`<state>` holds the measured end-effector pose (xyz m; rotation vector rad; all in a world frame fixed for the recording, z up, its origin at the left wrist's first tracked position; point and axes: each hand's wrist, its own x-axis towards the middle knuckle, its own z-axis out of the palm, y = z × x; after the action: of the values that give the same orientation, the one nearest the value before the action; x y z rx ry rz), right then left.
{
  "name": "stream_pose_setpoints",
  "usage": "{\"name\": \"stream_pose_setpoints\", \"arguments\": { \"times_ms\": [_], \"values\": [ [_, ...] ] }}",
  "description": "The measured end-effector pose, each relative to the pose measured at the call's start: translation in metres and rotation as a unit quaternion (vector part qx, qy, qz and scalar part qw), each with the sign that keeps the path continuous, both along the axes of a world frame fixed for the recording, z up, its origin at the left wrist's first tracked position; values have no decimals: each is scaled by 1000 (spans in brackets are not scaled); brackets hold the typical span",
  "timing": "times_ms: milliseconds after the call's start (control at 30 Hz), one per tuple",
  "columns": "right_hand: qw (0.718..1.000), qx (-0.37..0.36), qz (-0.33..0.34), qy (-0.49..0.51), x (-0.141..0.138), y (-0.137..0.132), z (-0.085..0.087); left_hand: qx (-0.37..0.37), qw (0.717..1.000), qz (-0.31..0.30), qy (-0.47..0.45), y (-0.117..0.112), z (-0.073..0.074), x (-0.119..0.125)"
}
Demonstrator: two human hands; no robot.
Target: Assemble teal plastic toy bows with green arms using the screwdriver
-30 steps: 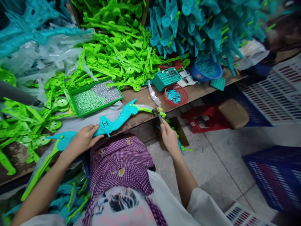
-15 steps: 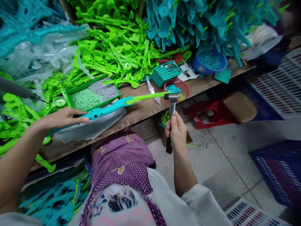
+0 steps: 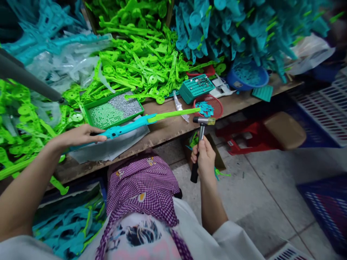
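My left hand (image 3: pixel 82 137) is closed on one end of a long turquoise plastic part (image 3: pixel 130 126), thumb and fingers around it. A lime-green plastic arm (image 3: pixel 176 113) extends from the part's other end toward the right. In my right hand (image 3: pixel 204 155) is a small hammer (image 3: pixel 202 133) with a black grip, a metal head and a yellowish face. The hammer is held upright, its head just below the green arm's tip in the picture. Under the turquoise part lies a grey cloth (image 3: pixel 108 153). Just behind it is a green tray (image 3: pixel 139 113) of small metal pieces.
Lime-green parts (image 3: pixel 141 61) are heaped behind, with turquoise parts (image 3: pixel 217 32) piled at the back right. A red basket (image 3: pixel 221 110), teal stacked trays (image 3: pixel 189 95) and a blue basin (image 3: pixel 262 81) line the wooden bench (image 3: pixel 162 131). A grey tool (image 3: pixel 32 79) reaches in from the left.
The whole view has shifted slightly, so the bench sits lower and further right. The hammer head overlapped the green arm's tip before and now shows just below it. Both hands keep their hold.
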<state>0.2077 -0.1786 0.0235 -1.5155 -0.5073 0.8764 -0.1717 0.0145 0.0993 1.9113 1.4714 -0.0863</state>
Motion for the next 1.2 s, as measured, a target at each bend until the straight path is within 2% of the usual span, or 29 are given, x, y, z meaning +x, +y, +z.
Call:
{"name": "stream_pose_setpoints", "arguments": {
  "times_ms": [67,100,200,267,333,433,600,700,767,800,833,900,933,967,1033,1100,1200],
  "values": [
    [1000,-1,-5,9,-4,-4,-1,-79,994,-76,-5,-3,-5,-3],
    [1000,1,-10,8,-6,-7,-1,-88,991,-98,-10,-5,-8,-4],
    [1000,24,-16,-11,-17,-13,6,-3,990,-138,-41,-18,-20,2],
    [999,43,6,-26,-29,-12,11,79,980,-178,-50,-33,-29,13],
    [997,44,53,-33,-45,-9,13,161,966,-198,-30,-51,-40,27],
    [989,13,144,-26,-71,-6,8,229,951,-206,-3,-72,-60,49],
    [961,-18,271,-46,-106,-4,-2,287,940,-182,28,-79,-86,76],
    [939,-11,323,-115,-120,1,-2,358,924,-132,3,-92,-90,72],
    [913,6,356,-200,-127,6,-2,417,905,-73,-34,-119,-91,54],
    [892,17,376,-251,-130,9,-2,440,896,-23,-52,-137,-93,40],
    [865,30,399,-304,-134,12,-3,475,876,60,-62,-157,-96,24],
    [801,60,448,-392,-145,19,-8,525,806,273,-22,-197,-105,-11],
    [770,74,471,-424,-152,22,-11,533,773,344,11,-214,-111,-28],
    [741,85,491,-450,-159,25,-14,522,761,383,38,-228,-117,-44],
    [693,92,515,-496,-172,32,-20,491,772,399,67,-245,-129,-69],
    [655,84,523,-540,-182,37,-24,468,797,374,71,-249,-137,-84],
    [630,62,520,-574,-188,42,-23,460,823,324,82,-245,-140,-95]
  ]
}}
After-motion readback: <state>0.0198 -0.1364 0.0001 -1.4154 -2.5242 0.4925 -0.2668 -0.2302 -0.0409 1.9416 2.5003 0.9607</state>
